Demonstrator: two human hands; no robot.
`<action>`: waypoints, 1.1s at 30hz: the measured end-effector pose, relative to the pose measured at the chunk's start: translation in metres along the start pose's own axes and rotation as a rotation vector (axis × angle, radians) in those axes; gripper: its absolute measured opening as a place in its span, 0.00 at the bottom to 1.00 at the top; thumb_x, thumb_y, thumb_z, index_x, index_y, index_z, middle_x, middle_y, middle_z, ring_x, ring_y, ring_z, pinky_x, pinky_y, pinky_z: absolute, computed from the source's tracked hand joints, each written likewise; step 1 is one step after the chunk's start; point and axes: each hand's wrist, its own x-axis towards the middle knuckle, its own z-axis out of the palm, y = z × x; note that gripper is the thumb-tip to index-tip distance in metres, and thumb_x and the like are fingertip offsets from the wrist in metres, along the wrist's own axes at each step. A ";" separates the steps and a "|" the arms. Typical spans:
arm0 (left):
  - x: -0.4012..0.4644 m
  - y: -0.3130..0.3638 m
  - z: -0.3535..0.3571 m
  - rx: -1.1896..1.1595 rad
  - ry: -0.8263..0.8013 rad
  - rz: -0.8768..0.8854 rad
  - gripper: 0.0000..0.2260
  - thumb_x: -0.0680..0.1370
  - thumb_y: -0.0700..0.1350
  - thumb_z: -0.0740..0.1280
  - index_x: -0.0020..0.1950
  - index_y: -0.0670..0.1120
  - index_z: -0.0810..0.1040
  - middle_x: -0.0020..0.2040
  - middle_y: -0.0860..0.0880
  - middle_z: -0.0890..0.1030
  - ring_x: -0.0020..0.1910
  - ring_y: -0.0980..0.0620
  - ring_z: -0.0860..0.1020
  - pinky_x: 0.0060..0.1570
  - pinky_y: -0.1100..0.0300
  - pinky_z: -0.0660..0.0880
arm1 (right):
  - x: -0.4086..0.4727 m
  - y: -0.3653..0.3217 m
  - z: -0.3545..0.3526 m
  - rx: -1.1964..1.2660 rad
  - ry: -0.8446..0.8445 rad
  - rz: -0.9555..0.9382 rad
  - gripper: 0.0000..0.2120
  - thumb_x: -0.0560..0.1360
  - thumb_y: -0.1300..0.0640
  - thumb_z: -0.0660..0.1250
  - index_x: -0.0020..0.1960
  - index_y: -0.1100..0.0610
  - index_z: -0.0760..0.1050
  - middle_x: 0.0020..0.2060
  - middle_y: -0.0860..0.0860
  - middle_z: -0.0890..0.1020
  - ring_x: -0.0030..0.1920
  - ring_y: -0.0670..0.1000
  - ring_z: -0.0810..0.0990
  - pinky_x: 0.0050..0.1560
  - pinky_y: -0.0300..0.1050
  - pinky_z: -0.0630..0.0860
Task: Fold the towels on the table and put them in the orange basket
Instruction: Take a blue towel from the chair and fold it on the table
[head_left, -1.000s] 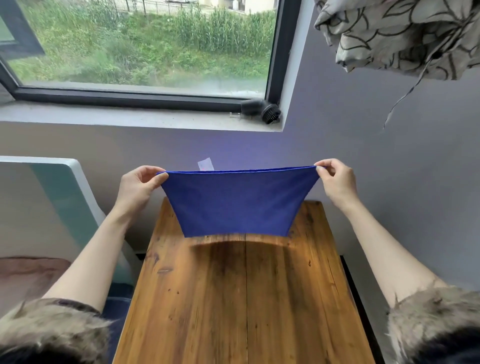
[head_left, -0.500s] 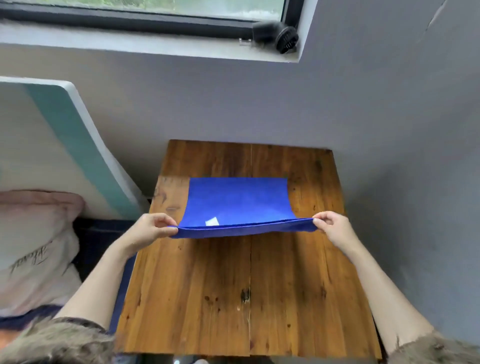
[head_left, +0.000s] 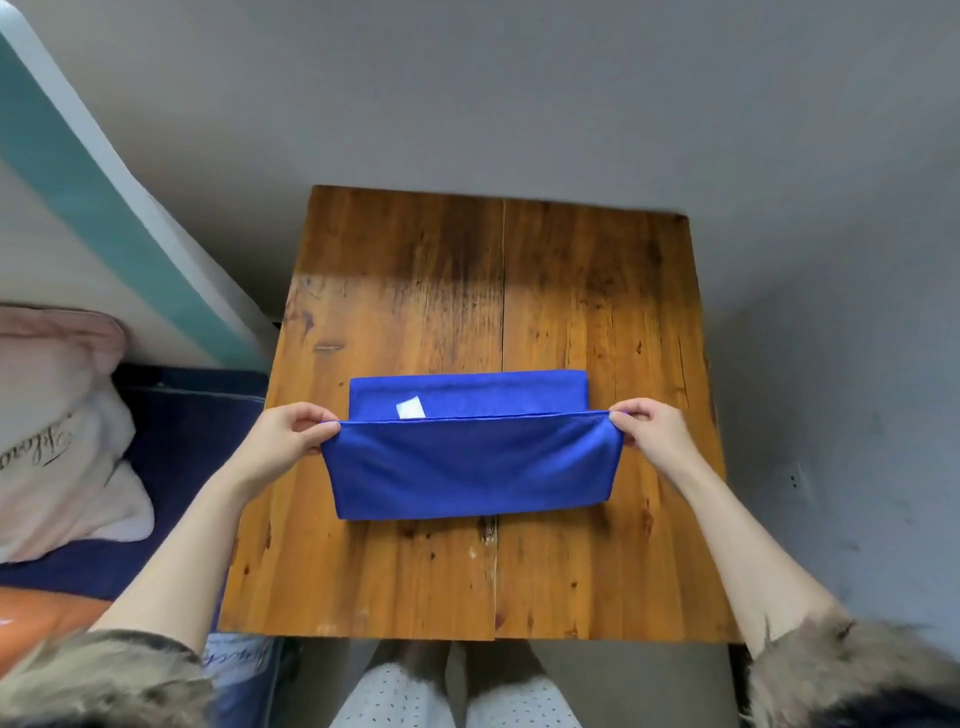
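My left hand (head_left: 283, 441) and right hand (head_left: 655, 435) each pinch a corner of the blue towel (head_left: 470, 465) — half-folded on the wooden table (head_left: 597, 291).

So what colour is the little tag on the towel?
White. The small tag sits on the blue towel, seen clearly in the head view.

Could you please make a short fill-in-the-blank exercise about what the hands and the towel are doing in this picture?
1. The towel has the colour ____.
2. The left hand and the right hand each pinch one ____ of the towel.
3. The towel lies on a wooden ____.
4. The small tag on the towel is ____.

Missing words: blue; corner; table; white
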 end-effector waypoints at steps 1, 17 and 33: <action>0.006 0.001 0.001 -0.009 0.023 0.005 0.02 0.76 0.39 0.67 0.45 0.43 0.79 0.44 0.46 0.82 0.44 0.51 0.79 0.48 0.57 0.77 | 0.007 -0.003 0.003 0.002 0.001 -0.006 0.04 0.75 0.67 0.64 0.48 0.63 0.77 0.37 0.52 0.78 0.36 0.46 0.76 0.35 0.31 0.74; 0.118 -0.033 0.029 0.083 0.209 0.023 0.06 0.75 0.43 0.68 0.40 0.52 0.78 0.42 0.46 0.81 0.40 0.51 0.76 0.46 0.55 0.73 | 0.109 0.016 0.054 0.133 0.121 0.036 0.05 0.75 0.64 0.67 0.50 0.60 0.77 0.37 0.50 0.80 0.35 0.39 0.77 0.37 0.29 0.72; 0.100 -0.044 0.106 0.657 0.503 0.500 0.17 0.75 0.40 0.61 0.64 0.43 0.70 0.63 0.41 0.72 0.65 0.41 0.68 0.61 0.45 0.63 | 0.068 0.008 0.145 -0.412 0.354 -0.630 0.17 0.77 0.57 0.57 0.62 0.62 0.73 0.64 0.58 0.73 0.67 0.54 0.67 0.70 0.46 0.60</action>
